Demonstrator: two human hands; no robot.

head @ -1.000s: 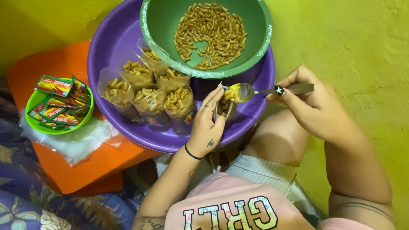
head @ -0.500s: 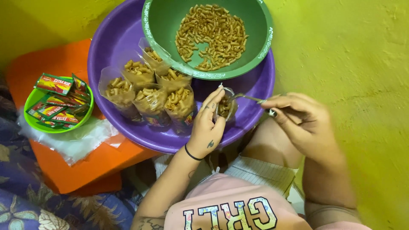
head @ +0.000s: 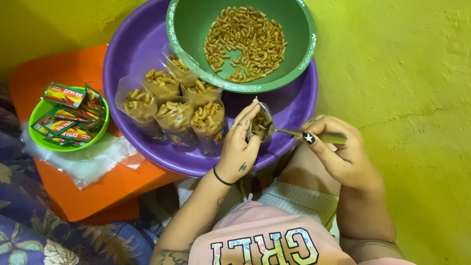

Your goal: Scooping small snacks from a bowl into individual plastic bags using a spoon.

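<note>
The person's left hand (head: 240,145) held a small clear bag (head: 261,125) over the near edge of the purple basin (head: 132,54), its fingers (head: 244,119) curled around the bag's left side and closed on the plastic. The bag sat upright between that hand and the right hand (head: 338,154), with its mouth turned toward the right. The right hand's fingers were closed on the handle of a metal spoon (head: 314,136), and the spoon's bowl end reached into the bag's opening, hidden behind the plastic. One dark-painted thumbnail with a pale star pressed on the handle.

The bag was thin, see-through and crinkled, partly filled with short brownish-yellow fried snack pieces that showed through its wall. Its top edge stood up in a small peak just above the left fingertips.

To the left of the held bag, five filled bags (head: 169,100) of the same snack stood packed together inside the basin, touching one another, their tops open. At the far side, a green bowl (head: 196,29) rested in the basin and held a loose heap of the snack pieces (head: 248,41), with a bare patch of green showing in the middle of the heap.

Farther left, a small lime-green bowl (head: 38,112) full of red and green sachets (head: 68,115) stood on an orange stool (head: 59,68), with a stack of empty clear plastic bags (head: 88,162) lying just beside it on the near side. The yellow floor (head: 402,73) ran along the right.
</note>
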